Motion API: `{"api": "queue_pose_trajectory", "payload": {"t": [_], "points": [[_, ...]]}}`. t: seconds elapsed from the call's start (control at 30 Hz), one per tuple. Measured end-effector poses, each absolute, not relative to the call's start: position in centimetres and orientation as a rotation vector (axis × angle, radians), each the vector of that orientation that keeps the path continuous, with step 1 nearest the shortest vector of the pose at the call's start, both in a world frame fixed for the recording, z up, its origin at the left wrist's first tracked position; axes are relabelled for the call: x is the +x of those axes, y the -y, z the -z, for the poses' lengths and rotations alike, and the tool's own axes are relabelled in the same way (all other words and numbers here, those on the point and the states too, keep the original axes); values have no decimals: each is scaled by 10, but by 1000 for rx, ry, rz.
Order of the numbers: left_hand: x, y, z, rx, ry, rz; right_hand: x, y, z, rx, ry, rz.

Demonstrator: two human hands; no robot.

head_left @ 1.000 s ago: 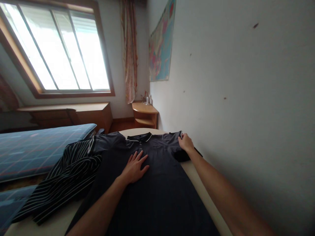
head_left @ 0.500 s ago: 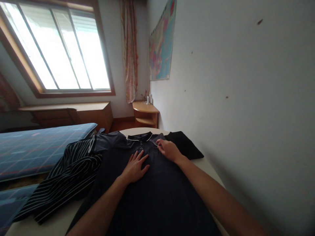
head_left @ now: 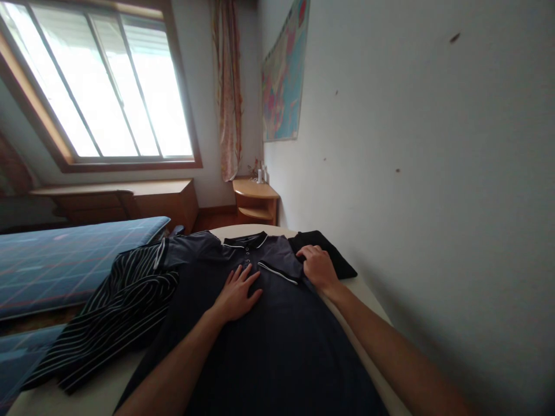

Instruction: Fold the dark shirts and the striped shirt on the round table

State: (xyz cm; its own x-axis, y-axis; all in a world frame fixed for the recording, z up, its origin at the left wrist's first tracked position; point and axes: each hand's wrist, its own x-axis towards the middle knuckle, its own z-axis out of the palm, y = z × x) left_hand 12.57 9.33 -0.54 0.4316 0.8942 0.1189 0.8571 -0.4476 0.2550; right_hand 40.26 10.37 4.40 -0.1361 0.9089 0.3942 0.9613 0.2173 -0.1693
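At the far left, a blue checked mattress (head_left: 78, 260) is being seen beside the cream table (head_left: 97, 393), and next to it a black garment with white stripes (head_left: 117, 312) is being left rumpled along the table's left side, its far end being overlapped by the left sleeve (head_left: 186, 251) of a dark polo shirt (head_left: 277, 352). The shirt is being borne front side up across the middle of the table, its long axis being pointed from near to far, with the collar (head_left: 259, 240) being set at the far end. The shirt's chest, just below the buttons, is being covered by the left hand (head_left: 237, 296), which is being held flat with its fingers spread. Right of it, the shirt's right sleeve (head_left: 282, 261) is being held turned inward over the chest, its white-edged cuff being directed left and near, just beyond the left fingertips. The sleeve's folded shoulder side is lying immediately left of the right hand (head_left: 319, 267), by which it is being approached more closely than by the left; the right fingers are being kept bent, and whether cloth is being pinched cannot be told. Farther right, a black folded cloth (head_left: 336, 254) is being partly hidden by that hand, close to the wall (head_left: 433, 231).
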Motion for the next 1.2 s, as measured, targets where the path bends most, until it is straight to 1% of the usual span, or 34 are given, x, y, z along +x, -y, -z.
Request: {"api": "queue_pose_trajectory", "payload": {"t": [0.1,0.2,0.43,0.57,0.9,1.2], "points": [[126,-93,5,2524,-1555,-353,421,-106,-47,-1835,2055,94],[126,-93,6,2522,-1552,-353,428,-104,-43,-1834,2131,36],[125,-94,8,2517,-1548,-372,416,-98,-34,-1786,2033,111],[125,-93,6,2523,-1548,-369,418,-98,-39,-1874,1886,153],[125,-91,4,2578,-1420,-413,420,-92,-35,-1932,1931,-10],[125,-91,4,2603,-1404,-414,413,-95,-38,-1927,1868,17]]}}
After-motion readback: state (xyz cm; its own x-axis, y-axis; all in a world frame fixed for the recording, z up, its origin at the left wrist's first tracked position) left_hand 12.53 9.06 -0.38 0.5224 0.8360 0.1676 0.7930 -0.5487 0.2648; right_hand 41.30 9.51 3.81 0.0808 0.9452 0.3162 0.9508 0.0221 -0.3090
